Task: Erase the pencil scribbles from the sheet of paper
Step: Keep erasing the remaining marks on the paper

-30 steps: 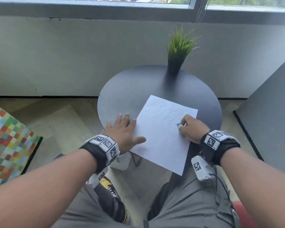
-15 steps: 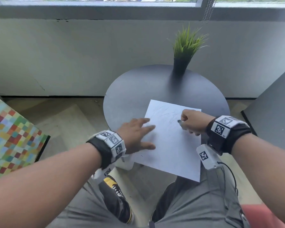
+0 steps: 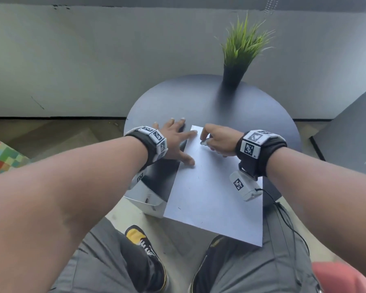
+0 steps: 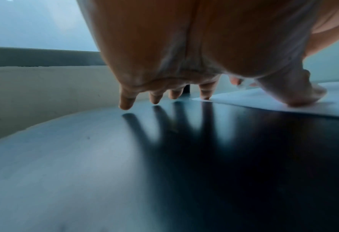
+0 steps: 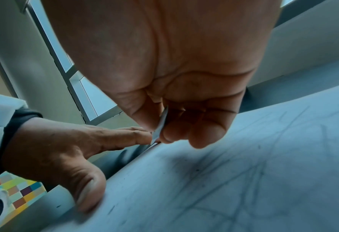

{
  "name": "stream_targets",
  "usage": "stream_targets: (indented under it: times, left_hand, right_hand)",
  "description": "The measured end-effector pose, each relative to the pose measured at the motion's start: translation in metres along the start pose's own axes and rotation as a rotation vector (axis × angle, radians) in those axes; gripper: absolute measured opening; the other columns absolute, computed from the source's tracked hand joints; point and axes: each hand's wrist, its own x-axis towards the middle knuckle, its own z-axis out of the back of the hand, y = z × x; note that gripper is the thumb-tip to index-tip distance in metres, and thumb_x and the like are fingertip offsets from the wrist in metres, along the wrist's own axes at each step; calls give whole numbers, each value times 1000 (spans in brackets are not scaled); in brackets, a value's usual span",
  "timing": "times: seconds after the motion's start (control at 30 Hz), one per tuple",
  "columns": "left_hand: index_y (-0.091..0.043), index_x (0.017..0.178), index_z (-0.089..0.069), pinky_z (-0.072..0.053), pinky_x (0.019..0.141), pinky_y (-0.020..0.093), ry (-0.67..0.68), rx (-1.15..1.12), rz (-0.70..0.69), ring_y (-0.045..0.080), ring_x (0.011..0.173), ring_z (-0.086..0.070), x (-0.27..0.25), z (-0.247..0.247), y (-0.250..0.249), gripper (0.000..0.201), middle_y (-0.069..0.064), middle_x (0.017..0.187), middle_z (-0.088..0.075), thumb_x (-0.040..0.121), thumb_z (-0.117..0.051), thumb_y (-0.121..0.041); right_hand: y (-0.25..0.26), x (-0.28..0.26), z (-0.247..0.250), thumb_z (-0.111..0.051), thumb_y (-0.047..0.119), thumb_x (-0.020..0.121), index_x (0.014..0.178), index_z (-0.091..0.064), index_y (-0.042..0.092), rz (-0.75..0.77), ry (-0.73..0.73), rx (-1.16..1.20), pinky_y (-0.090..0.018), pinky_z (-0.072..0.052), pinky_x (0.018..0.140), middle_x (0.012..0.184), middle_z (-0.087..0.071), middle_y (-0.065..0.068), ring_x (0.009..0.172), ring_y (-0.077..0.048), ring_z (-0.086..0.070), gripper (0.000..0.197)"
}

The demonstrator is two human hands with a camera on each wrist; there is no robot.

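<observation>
Head view | no legible writing | left grip [image 3: 173, 142] flat on paper [image 3: 211, 199] | right grip [image 3: 218, 140] pinching eraser [image 3: 205, 142]

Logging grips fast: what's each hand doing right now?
Left hand: open, fingers flat, pressing the paper.
Right hand: pinching a small eraser.

potted plant [image 3: 240, 58] standing at the round table [image 3: 230, 106] far edge, bare tabletop between it and paper [image 3: 211, 193]

Black wristbands [image 3: 260, 153] with checkered marker tags, grey trousers [image 3: 251, 271], black-yellow shoes [image 3: 144, 259]
</observation>
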Motion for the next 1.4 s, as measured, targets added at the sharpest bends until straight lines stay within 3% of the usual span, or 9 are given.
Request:
stream_targets:
  times: [0.2,0.4,0.57,0.73,0.87,1.0,1.17,1.3,1.4]
  left_hand:
    - [-42,155,-9,-6,113,69,-34,24,-165,19,153,9,10,-6,8,113,-19,163,14,64,-51,-92]
    - [-34,157,3,-4,113,71,34,47,-189,20,152,15,12,-6,12,129,-20,162,19,58,-54,-93]
    - [-35,156,8,2,114,70,19,9,-203,20,151,19,12,-13,15,129,-20,161,21,58,-52,-93]
    - [-34,156,10,3,113,70,18,-12,-215,21,151,19,14,-13,17,130,-20,161,22,58,-52,-93]
    - [-34,156,7,4,113,70,12,-10,-209,20,150,20,13,-14,18,130,-20,161,21,57,-52,-93]
    - [-33,157,7,3,113,71,15,-9,-211,21,151,19,14,-11,16,130,-19,162,21,58,-53,-92]
    - [-34,156,8,4,113,70,15,-12,-209,20,151,19,12,-14,17,129,-19,162,22,59,-52,-92]
    - [-34,156,7,2,113,71,12,-8,-210,21,151,18,14,-14,17,130,-19,162,20,56,-51,-93]
    - [-33,157,9,2,113,71,22,11,-204,21,151,19,12,-14,17,131,-18,162,21,55,-48,-94]
  right_hand:
    - [1,22,-2,-51,29,97,115,-53,21,50,-43,-96,-27,-36,77,102,-54,-2,91,-23,-50,20]
    - [2,19,-7,-43,30,98,115,-51,22,61,-106,-281,-31,-40,73,99,-56,-5,83,-27,-49,21]
    - [8,1,-29,-46,25,96,113,-45,12,312,57,-370,-37,-43,74,93,-59,-7,78,-28,-48,21]
    - [0,14,-8,-45,27,97,114,-53,21,135,-63,-260,-31,-42,73,99,-59,-5,85,-26,-53,20]
    - [14,1,-28,-45,26,98,115,-50,16,305,92,-350,-34,-42,77,95,-57,-3,87,-27,-52,21]
    - [-3,20,-4,-42,28,96,115,-49,22,183,-72,-374,-37,-50,76,103,-62,-11,85,-32,-57,21]
    - [7,2,-27,-44,25,97,113,-50,16,377,94,-432,-38,-47,79,99,-62,-7,86,-30,-55,19]
    - [-6,16,-8,-43,27,97,118,-48,24,251,-35,-382,-33,-46,77,107,-61,-5,88,-29,-56,22]
    - [8,-2,-30,-45,25,97,113,-51,18,388,134,-427,-36,-46,79,103,-62,-7,91,-29,-57,18]
